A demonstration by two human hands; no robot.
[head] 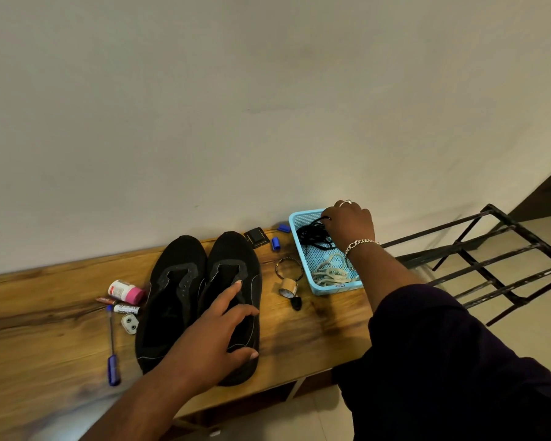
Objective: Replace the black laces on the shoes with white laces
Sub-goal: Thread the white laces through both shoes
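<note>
So the right hand (pixel 347 226) is up at the far end of the blue basket (pixel 299 221), fingers curled down on the black laces (pixel 314 235), and the white laces (pixel 330 272) sit in that same basket just toward the bottom of the frame from it, by the wrist. That hand is way nearer them than the left hand (pixel 217 335), which rests spread flat on the right shoe (pixel 236 272) of the pair, lower centre of the bench (pixel 45 313). My guess is the right one only has to pull back a bit to get the white ones.

Head-worn wide-angle view, facing forward and down, close over table (pixel 45 313)
</note>
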